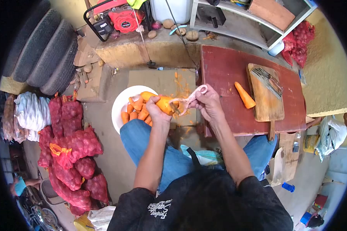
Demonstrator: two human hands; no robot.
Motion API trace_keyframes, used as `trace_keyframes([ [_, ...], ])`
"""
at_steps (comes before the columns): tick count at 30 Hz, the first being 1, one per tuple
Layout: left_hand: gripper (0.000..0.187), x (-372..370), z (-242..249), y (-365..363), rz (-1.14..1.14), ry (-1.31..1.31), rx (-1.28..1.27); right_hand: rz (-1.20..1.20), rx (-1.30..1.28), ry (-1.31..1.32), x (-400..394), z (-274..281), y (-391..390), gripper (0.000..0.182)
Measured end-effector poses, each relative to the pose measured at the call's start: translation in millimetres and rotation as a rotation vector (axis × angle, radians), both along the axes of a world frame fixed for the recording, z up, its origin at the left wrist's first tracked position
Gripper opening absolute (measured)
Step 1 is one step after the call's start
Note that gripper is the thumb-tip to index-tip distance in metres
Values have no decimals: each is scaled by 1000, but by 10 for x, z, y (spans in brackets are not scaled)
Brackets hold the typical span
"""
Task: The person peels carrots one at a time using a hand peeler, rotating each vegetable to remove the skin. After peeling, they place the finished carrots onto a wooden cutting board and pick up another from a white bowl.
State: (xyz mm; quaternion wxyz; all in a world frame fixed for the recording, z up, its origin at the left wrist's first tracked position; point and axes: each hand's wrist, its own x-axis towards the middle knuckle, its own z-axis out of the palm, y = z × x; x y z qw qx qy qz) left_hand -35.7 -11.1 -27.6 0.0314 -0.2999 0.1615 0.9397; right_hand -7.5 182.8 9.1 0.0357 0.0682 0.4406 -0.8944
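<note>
In the head view, the person's left hand [159,111] has its fingers wrapped around a large orange carrot [164,104], raised just beside and partly above a white basin [115,109] of smaller carrot pieces [138,109], while the right hand [209,103] pinches the handle of a pale pink peeler [191,96], whose head is at the carrot's lower end. To the right, the red worktop [221,73] carries a second carrot [244,95], lying near a wooden cutting board [268,107], and orange peelings [178,82] lie scattered on the floor [148,79] beyond the hands.
</note>
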Motion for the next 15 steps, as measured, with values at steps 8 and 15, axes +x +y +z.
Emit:
trace_keyframes([
  [8,28,-20,-44,0,-1,-4,6,61,17,-21,30,27,-12,9],
  [15,21,-140,53,-49,34,25,-57,-134,27,35,-146,121,439,10],
])
